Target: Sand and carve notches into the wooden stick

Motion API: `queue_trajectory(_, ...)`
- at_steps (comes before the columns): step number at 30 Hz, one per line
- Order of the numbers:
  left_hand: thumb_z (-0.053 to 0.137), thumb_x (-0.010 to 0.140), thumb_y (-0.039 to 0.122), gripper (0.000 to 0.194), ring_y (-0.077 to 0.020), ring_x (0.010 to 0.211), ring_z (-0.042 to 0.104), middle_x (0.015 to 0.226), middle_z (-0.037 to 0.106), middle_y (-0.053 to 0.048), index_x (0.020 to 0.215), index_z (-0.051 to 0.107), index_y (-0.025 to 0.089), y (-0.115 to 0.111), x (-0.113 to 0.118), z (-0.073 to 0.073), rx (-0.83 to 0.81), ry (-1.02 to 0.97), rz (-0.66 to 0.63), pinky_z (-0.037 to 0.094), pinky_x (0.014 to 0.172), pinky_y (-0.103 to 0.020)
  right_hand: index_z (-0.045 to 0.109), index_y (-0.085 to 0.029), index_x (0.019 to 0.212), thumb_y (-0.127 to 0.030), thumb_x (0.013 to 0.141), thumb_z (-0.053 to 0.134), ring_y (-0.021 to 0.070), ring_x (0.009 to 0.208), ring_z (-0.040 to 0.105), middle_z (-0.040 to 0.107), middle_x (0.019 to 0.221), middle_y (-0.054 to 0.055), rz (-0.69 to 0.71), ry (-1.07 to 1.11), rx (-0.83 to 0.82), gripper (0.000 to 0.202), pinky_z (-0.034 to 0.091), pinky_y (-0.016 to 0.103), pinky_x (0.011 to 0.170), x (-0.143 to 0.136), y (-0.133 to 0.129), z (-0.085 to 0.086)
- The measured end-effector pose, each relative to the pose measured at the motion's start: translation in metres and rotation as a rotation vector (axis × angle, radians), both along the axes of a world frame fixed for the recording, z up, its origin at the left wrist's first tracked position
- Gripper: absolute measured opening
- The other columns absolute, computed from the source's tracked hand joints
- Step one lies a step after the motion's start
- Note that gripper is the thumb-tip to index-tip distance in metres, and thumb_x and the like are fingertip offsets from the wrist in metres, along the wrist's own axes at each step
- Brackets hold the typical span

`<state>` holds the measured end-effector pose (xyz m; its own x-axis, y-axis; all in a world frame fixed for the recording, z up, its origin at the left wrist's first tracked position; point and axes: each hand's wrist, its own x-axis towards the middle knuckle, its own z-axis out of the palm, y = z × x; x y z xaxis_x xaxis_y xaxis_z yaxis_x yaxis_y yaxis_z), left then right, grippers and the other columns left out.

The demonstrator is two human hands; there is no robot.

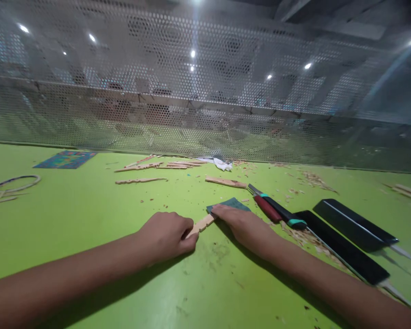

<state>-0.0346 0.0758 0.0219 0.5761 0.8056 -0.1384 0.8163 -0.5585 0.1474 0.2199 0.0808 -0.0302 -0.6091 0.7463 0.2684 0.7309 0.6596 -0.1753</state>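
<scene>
My left hand (169,237) is closed round the near end of a notched wooden stick (204,223), which slants up to the right on the green table. A dark green sheet, perhaps sandpaper (234,204), lies at the stick's far end. My right hand (241,224) presses on that sheet and the far end of the stick; its fingertips are bent over them. Just beyond lies a flat wooden piece (226,182). To the right are a red-handled tool (267,209) and a black-and-teal-handled tool (277,210).
Two black-bladed tools (354,224) lie at the right beside wood shavings (308,240). Carved sticks (139,167) and a white tissue (222,164) are near the perforated metal screen (192,91). A tape ring (17,183) and a patterned card (65,159) are at the left.
</scene>
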Motion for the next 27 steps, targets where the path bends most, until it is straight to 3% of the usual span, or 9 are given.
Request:
queue_trajectory(17,0.045,0.095,0.043,0.034,-0.0204,0.054,0.056,0.071,0.072,-0.006,0.081,0.069,0.024,0.001,0.0,0.0,-0.006,0.025,0.011,0.021,0.049,-0.031,0.067,-0.014,0.14,-0.004,0.097,0.052,0.0319,0.129,0.068,0.069,0.141,0.017,0.006,-0.013,-0.001,0.047,0.056,0.051,0.11,0.0,0.002,0.001)
queue_trajectory(27,0.045,0.094,0.044,0.033,-0.0166,0.049,0.045,0.067,0.068,-0.003,0.076,0.063,0.024,0.001,-0.001,-0.002,-0.009,0.015,0.016,0.02,0.048,-0.031,0.067,-0.012,0.14,-0.002,0.096,0.049,0.032,0.125,0.071,0.07,0.139,0.018,-0.033,-0.053,0.001,0.049,0.059,0.049,0.106,0.012,0.005,-0.001)
